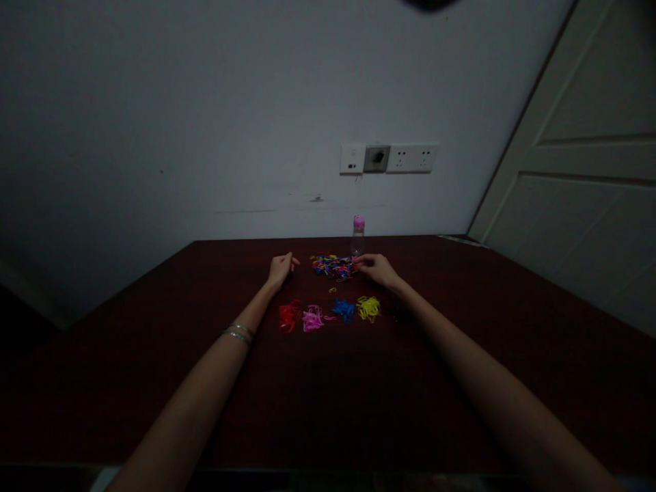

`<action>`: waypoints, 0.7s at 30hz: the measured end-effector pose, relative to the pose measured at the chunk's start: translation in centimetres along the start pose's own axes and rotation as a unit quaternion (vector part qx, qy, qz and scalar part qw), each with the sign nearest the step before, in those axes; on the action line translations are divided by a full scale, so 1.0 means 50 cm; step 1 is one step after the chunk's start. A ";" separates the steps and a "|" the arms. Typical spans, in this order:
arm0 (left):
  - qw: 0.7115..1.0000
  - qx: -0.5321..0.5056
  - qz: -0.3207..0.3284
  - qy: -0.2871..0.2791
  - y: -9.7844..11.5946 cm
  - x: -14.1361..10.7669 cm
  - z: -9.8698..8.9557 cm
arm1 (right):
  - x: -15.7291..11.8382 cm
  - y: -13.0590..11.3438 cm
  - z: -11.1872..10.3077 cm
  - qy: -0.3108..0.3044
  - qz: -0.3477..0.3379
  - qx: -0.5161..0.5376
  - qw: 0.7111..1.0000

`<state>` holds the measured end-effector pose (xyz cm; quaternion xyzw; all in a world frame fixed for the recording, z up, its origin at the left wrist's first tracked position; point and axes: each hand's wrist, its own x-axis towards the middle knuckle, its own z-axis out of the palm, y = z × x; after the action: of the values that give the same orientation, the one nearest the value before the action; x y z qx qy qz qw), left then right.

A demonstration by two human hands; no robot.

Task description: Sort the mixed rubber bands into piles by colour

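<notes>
Near the back of the table lies a mixed pile of small coloured rubber bands (334, 267). At its right edge my right hand (378, 268) has thumb and fingers drawn together at the bands; what sits between the fingertips is too small to make out. Left of the pile my left hand (281, 268) rests on the table, loosely curled, fingertips apart and holding nothing visible. Closer to me are separate heaps: red bands (290, 316), pink bands (312, 318), blue bands (343, 311) and yellow bands (368, 308). A single yellowish band (333, 290) lies between pile and heaps.
Behind the mixed pile a clear bottle with a pink cap (359, 223) stands upright. The dark red table (328, 403) meets a pale wall with sockets (410, 158). On the right is a panelled door (579, 178). The light is dim.
</notes>
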<state>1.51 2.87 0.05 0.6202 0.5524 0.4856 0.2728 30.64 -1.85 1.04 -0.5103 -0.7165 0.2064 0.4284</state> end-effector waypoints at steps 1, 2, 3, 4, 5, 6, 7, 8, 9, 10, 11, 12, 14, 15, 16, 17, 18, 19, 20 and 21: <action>1.000 0.001 0.000 0.000 0.001 -0.001 0.000 | -0.001 -0.001 -0.001 0.003 0.012 0.020 1.000; 1.000 0.001 0.000 0.000 0.001 -0.001 0.000 | -0.003 -0.002 -0.001 0.005 0.025 0.042 0.999; 1.000 0.000 0.000 0.000 0.001 -0.002 -0.001 | -0.004 -0.004 -0.001 0.008 0.039 0.065 0.997; 1.000 -0.002 0.001 0.000 0.001 -0.003 -0.001 | -0.006 -0.005 -0.002 0.011 0.053 0.088 0.995; 1.000 -0.005 0.002 -0.001 0.001 -0.003 -0.001 | -0.009 -0.007 -0.002 0.013 0.066 0.110 0.992; 1.000 -0.008 0.002 -0.001 0.000 -0.002 -0.001 | -0.011 -0.010 -0.003 0.016 0.078 0.130 0.988; 1.000 -0.011 0.003 -0.001 -0.001 -0.002 -0.001 | -0.014 -0.012 -0.004 0.019 0.089 0.150 0.985; 1.000 -0.015 0.004 -0.001 -0.002 0.000 -0.001 | -0.016 -0.014 -0.005 0.023 0.100 0.169 0.980; 1.000 -0.020 0.005 -0.001 -0.004 0.001 0.000 | -0.019 -0.017 -0.007 0.026 0.112 0.188 0.975; 1.000 -0.024 0.006 0.000 -0.006 0.003 0.000 | -0.022 -0.020 -0.010 0.029 0.122 0.207 0.970; 1.000 -0.028 0.007 0.000 -0.008 0.004 0.001 | -0.024 -0.023 -0.012 0.032 0.132 0.224 0.965; 0.999 -0.032 0.008 0.001 -0.009 0.005 0.001 | -0.026 -0.027 -0.014 0.033 0.140 0.238 0.961; 0.999 -0.041 0.009 0.002 -0.011 0.006 0.001 | -0.029 -0.039 -0.015 0.029 0.147 0.260 0.954; 0.999 -0.045 0.009 0.001 -0.011 0.006 0.001 | -0.030 -0.047 -0.013 0.022 0.146 0.268 0.952; 0.999 -0.049 0.009 0.001 -0.011 0.005 0.001 | -0.031 -0.057 -0.010 0.011 0.143 0.274 0.951; 0.999 -0.052 0.010 0.001 -0.010 0.004 0.001 | -0.033 -0.068 -0.003 -0.004 0.137 0.278 0.951; 0.998 -0.055 0.011 0.000 -0.010 0.004 0.001 | -0.034 -0.082 0.005 -0.024 0.128 0.280 0.951; 0.998 -0.057 0.011 0.000 -0.009 0.003 0.001 | -0.037 -0.097 0.016 -0.048 0.116 0.280 0.952; 0.998 -0.058 0.012 0.000 -0.009 0.003 0.001 | -0.039 -0.114 0.030 -0.073 0.104 0.279 0.952; 0.998 -0.059 0.013 -0.001 -0.009 0.003 0.001 | -0.042 -0.131 0.044 -0.104 0.090 0.278 0.951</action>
<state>1.35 3.14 -0.32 0.6107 0.5144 0.5203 0.3030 25.42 -6.03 3.76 -0.4092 -0.6223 0.4873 0.4559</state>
